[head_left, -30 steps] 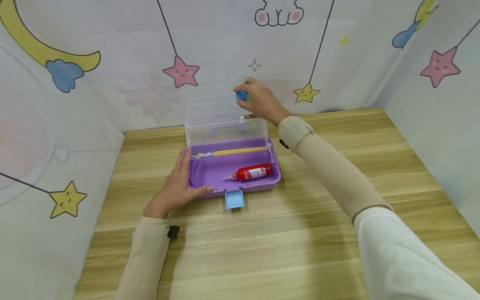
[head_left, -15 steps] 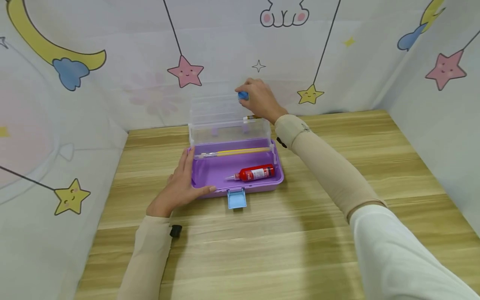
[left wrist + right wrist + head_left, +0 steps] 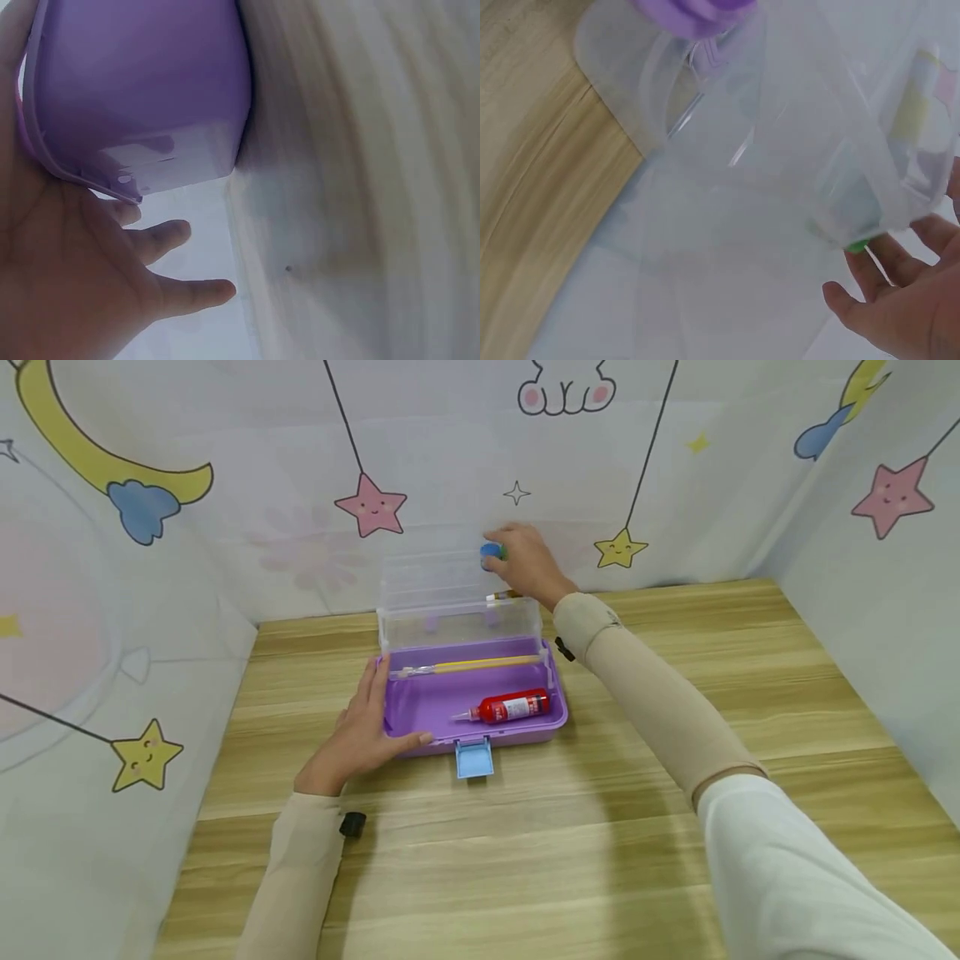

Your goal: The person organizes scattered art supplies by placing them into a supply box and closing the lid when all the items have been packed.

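In the head view my left hand [image 3: 358, 727] rests on the left end of the purple box [image 3: 558, 717], thumb along its front rim. The left wrist view shows that hand's fingers [image 3: 161, 240] spread beside the box wall. My right hand [image 3: 528, 560] is at the raised clear lid section [image 3: 435, 581], with a small blue piece [image 3: 491, 557] and a bit of green at its fingertips. In the right wrist view its fingers [image 3: 885, 262] are apart below a clear compartment [image 3: 877, 172], near a green spot [image 3: 857, 245]; nothing shows between thumb and fingers.
Inside the box lie paintbrushes [image 3: 480, 665] and a red bottle [image 3: 513, 706] with a pointed nozzle. A light-blue latch [image 3: 474, 760] hangs open at the front. A small brown item with a white end [image 3: 501, 597] lies below the right hand. Patterned cloth [image 3: 450, 443] stands behind.
The right hand's fingers have loosened and spread around the small blue piece, which shows more now and sits slightly lower. The left hand stays on the box.
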Motion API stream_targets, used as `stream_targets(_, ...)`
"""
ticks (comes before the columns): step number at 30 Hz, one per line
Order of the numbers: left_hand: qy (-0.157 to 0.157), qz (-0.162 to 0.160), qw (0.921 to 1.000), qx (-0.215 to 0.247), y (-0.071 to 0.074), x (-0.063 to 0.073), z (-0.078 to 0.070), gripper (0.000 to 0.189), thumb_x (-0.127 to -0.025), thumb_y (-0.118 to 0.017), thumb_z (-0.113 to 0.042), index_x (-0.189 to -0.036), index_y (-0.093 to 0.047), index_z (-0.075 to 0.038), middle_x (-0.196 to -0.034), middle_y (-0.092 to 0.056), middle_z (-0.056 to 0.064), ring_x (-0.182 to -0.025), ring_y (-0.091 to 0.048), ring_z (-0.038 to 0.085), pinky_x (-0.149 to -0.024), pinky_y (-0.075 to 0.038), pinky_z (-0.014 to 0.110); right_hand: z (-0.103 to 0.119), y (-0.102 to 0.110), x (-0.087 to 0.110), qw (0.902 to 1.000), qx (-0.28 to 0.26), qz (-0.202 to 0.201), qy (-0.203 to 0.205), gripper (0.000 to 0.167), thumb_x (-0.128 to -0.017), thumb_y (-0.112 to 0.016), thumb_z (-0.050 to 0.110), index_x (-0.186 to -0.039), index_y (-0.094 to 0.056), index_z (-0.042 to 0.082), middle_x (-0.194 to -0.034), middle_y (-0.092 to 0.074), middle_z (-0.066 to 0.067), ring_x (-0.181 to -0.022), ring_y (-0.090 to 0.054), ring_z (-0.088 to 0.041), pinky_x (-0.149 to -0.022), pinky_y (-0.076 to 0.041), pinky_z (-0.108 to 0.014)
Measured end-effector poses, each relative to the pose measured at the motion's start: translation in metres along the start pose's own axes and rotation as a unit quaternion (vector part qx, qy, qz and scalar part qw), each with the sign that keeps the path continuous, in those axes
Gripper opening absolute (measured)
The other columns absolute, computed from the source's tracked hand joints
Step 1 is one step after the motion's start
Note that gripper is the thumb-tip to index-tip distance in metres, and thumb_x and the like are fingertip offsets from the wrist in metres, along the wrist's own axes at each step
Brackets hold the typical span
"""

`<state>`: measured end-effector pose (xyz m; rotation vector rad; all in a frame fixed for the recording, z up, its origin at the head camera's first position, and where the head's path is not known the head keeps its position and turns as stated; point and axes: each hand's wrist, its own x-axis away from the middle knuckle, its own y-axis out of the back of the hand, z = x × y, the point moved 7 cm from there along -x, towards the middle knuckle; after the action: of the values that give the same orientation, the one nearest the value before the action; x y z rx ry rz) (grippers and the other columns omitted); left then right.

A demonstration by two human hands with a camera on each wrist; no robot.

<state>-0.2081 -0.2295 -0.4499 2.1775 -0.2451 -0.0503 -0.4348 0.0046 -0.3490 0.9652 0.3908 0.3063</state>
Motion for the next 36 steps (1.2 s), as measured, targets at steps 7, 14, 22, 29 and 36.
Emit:
stream_targets(7, -0.044, -0.03, 0.9929, 0.107, 0.016, -0.002, 0.007, 0.113, -0.091, -0.071, -0.051, -0.163, 0.012, -0.023, -0.17, 0.011, 0.01, -0.156, 0.003, 0.039, -0.119, -0.008, 0.069, -0.032, 0.007, 0.025, 0.9814, -0.161, -0.032, -0.1, 0.07, -0.105, -0.04, 0.058, -0.162, -0.027, 0.02, -0.161, -0.039, -0.003, -0.147, -0.036, -0.018, -0.121, -0.028, -0.034)
stream_targets(14, -0.004, -0.084, 0.9559, 0.281, 0.059, -0.034, 0.033, 0.072, -0.108, -0.041, -0.047, -0.165, -0.001, -0.025, -0.171, -0.012, 0.006, -0.155, -0.02, 0.033, -0.121, -0.021, 0.06, -0.072, -0.016, 0.045, 0.9271, -0.312, -0.014, -0.207, 0.075, -0.106, -0.022, 0.063, -0.164, -0.019, 0.016, -0.162, -0.036, -0.011, -0.149, -0.036, -0.027, -0.124, -0.025, -0.041)
stream_targets(22, 0.068, 0.015, 0.8787, 0.472, 0.044, -0.087, 0.061, 0.087, -0.104, -0.02, -0.066, -0.163, 0.008, -0.008, -0.171, 0.007, 0.013, -0.158, -0.001, 0.03, -0.127, -0.006, 0.044, -0.084, -0.064, 0.05, 0.7687, -0.568, 0.051, -0.29, 0.086, -0.106, -0.025, 0.061, -0.162, -0.009, -0.001, -0.167, -0.019, -0.021, -0.153, -0.025, -0.032, -0.125, -0.022, -0.04)
stream_targets(29, 0.057, 0.086, 0.8321, 0.545, 0.016, -0.11, 0.055, 0.084, -0.105, -0.016, -0.065, -0.164, -0.006, -0.005, -0.17, -0.007, 0.018, -0.157, -0.005, 0.029, -0.127, -0.008, 0.045, -0.084, -0.076, 0.061, 0.7301, -0.618, 0.067, -0.284, 0.083, -0.108, -0.023, 0.058, -0.157, -0.023, -0.009, -0.162, -0.028, -0.024, -0.149, -0.031, -0.032, -0.123, -0.026, -0.043)
stream_targets(36, 0.054, 0.083, 0.8489, 0.519, 0.015, -0.112, 0.054, 0.086, -0.104, -0.019, -0.066, -0.162, -0.016, -0.003, -0.167, -0.019, 0.02, -0.156, -0.016, 0.031, -0.126, -0.015, 0.046, -0.082, -0.066, 0.07, 0.7808, -0.567, 0.074, -0.252, 0.092, -0.103, -0.02, 0.068, -0.162, -0.01, -0.001, -0.165, -0.019, -0.028, -0.152, -0.024, -0.037, -0.124, -0.024, -0.044)
